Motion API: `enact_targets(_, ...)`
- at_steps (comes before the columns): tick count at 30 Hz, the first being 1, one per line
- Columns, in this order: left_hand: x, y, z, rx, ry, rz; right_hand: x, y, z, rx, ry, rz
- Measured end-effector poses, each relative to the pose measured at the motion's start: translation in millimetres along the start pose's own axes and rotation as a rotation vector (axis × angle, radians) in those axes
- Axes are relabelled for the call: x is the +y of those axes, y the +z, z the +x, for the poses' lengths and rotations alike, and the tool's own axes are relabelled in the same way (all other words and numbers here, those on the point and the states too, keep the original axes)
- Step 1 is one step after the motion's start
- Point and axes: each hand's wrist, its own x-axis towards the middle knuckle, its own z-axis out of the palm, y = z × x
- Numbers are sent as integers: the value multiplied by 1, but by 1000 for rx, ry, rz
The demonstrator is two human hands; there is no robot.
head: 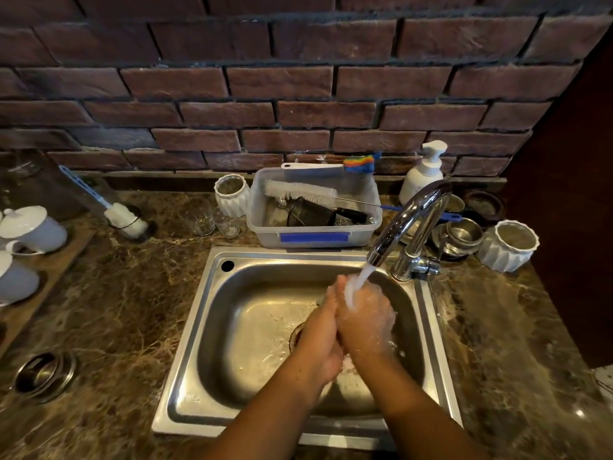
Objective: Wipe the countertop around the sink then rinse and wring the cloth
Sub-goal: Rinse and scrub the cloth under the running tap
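Both hands [345, 327] squeeze a pale, barely visible cloth [347, 362] under running water [356, 285].

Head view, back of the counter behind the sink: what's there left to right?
White lidded teapot → bottle brush with white sponge head → two clear glasses → white ribbed vase → clear plastic bin of brushes → pump bottle → steel bowls → second white ribbed pot.
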Motion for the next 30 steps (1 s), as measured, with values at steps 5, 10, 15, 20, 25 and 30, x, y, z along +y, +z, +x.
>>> enact_targets(5, -1, -28, -6, -101, 18, 136, 30, -17, 40, -8, 97, 47)
enact_targets(10, 15, -42, 7, -6, 19, 57, 21, -29, 31, -25, 45, 265)
enact_targets(15, 14, -22, 15, 20, -115, -107, -11, 5, -12, -168, -283, -455)
enact_targets(20, -3, -14, 8, 20, -22, -72, 6, 15, -1, -150, 185, -12)
enact_targets(25, 2, -40, 2, -92, -46, -43, 31, -16, 43, -59, 145, -36)
enact_targets(30, 23, -46, 12, -22, -56, -99, 9, -24, 26, -59, -177, -40)
